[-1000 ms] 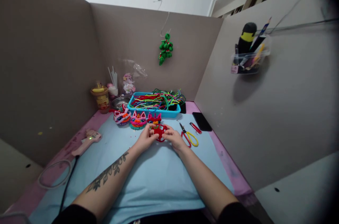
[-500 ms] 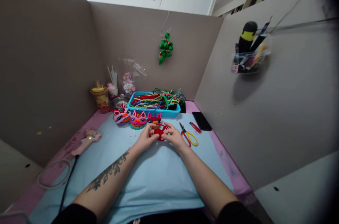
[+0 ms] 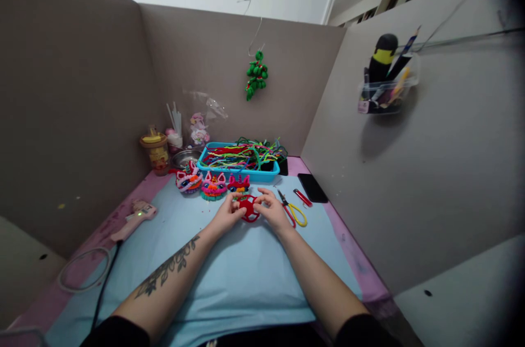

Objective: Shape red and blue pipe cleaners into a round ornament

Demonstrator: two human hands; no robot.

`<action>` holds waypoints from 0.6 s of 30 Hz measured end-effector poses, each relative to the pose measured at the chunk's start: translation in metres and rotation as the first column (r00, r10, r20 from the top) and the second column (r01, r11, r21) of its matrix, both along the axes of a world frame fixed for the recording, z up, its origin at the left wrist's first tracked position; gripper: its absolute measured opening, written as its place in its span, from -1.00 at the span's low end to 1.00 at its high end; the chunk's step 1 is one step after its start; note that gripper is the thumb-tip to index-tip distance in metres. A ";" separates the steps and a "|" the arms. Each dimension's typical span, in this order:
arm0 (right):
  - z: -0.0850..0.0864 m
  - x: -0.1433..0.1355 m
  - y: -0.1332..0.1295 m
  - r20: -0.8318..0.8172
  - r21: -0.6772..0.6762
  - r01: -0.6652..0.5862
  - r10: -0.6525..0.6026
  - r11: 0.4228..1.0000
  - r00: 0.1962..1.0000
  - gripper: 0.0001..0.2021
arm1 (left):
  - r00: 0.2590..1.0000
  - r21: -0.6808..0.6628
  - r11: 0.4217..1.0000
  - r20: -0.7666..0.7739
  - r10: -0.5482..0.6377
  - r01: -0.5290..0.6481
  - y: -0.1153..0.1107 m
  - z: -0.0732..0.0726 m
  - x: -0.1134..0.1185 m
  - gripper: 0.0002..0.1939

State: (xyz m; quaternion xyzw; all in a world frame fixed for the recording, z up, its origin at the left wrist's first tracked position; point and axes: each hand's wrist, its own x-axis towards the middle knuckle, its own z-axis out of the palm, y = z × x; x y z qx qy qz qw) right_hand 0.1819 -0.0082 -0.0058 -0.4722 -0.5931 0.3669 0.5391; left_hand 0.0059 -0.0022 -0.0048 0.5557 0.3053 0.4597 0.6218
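Note:
A round red openwork piece [image 3: 249, 208], seemingly bent from pipe cleaner, is held up between both hands above the light blue cloth. My left hand [image 3: 228, 212] pinches its left edge between thumb and fingers. On its right side, my right hand [image 3: 270, 209] grips it with thumb and forefinger, the other fingers partly raised. Just behind the hands stand fuzzy animal-head figures: a pink one [image 3: 214, 186], a red one [image 3: 238, 183] partly covered by my left fingers, and a white-and-red one [image 3: 189, 178]. Scissors [image 3: 296, 214] with red and yellow handles lie right of my right hand.
Behind the figures, a blue tray [image 3: 246, 174] holds many coloured pipe cleaners. A red lighter [image 3: 303, 197] and black phone [image 3: 312, 188] lie at right, a pink glue gun [image 3: 137, 218] with cord at left. A metal bowl [image 3: 184, 158] and cup [image 3: 156, 154] stand at back left.
The red piece has turned a little and now shows its openings more fully. My right hand has shifted slightly right, with its fingers raised more. The left hand has barely moved.

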 end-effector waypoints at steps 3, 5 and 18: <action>0.000 0.000 0.000 -0.024 -0.024 0.001 -0.002 1.000 1.000 -0.83 | 1.000 -0.001 1.000 -0.012 -0.009 0.009 -0.002 0.003 0.000 -0.44; -0.001 0.001 0.001 -0.022 -0.045 -0.011 0.010 0.999 1.000 -0.83 | 0.999 0.009 1.000 -0.027 -0.025 0.025 -0.003 0.003 -0.001 -0.45; -0.001 -0.001 0.002 -0.179 -0.129 -0.109 0.085 0.986 0.980 -0.79 | 0.957 0.227 0.968 -0.237 0.165 -0.111 -0.001 0.002 -0.002 -0.52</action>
